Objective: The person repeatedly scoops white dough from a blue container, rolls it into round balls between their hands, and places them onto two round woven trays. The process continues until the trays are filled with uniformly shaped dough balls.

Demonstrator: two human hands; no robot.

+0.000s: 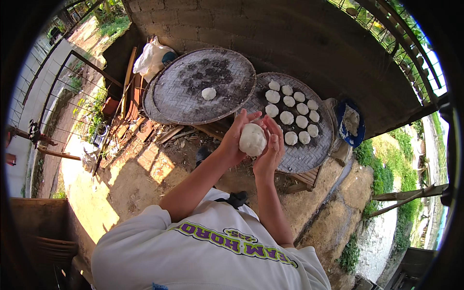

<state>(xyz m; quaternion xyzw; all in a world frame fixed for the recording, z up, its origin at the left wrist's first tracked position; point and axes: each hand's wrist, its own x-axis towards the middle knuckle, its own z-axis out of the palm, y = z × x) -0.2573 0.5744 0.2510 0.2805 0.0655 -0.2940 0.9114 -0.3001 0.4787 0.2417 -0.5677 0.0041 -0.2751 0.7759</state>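
A large white dough ball sits between my two hands in front of my chest. My left hand cups it from the left, fingers pointing away from me. My right hand curves around its right side, fingers bent over it. Beyond my hands, on the left round woven tray, lies one small dough ball near a patch of dark stains. Several more dough balls stand in loose rows on the right woven tray, just past my right hand.
A blue basin with white flour-like contents stands right of the trays. A white sack leans behind the left tray. Wood scraps litter the ground beneath it. A block wall rises behind, and a wire fence stands at left.
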